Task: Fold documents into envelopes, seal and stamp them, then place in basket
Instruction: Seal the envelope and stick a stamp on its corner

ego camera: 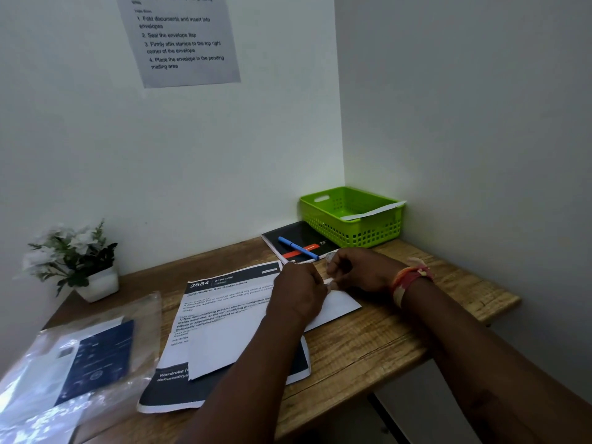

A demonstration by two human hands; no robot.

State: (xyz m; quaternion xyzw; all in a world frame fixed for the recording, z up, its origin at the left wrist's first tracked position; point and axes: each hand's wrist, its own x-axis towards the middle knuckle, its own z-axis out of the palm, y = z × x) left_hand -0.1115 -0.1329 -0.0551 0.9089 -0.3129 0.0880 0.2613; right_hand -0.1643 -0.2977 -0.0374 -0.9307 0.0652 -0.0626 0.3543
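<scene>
Right now my left hand point(298, 291) pins the envelope point(339, 304) mid-desk; right hand point(355, 270) pinches a small white bit (stamp?). Risk: crooked stick, envelope sliding. Basket point(320, 216) far right.

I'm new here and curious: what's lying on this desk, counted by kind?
Envelopes: 2, one under the hands, one in the basket
Printed sheet: 1
Green basket: 1
Black notebook: 1
Blue pen: 1
Potted plant: 1
Plastic bag: 1
Total: 8
</scene>
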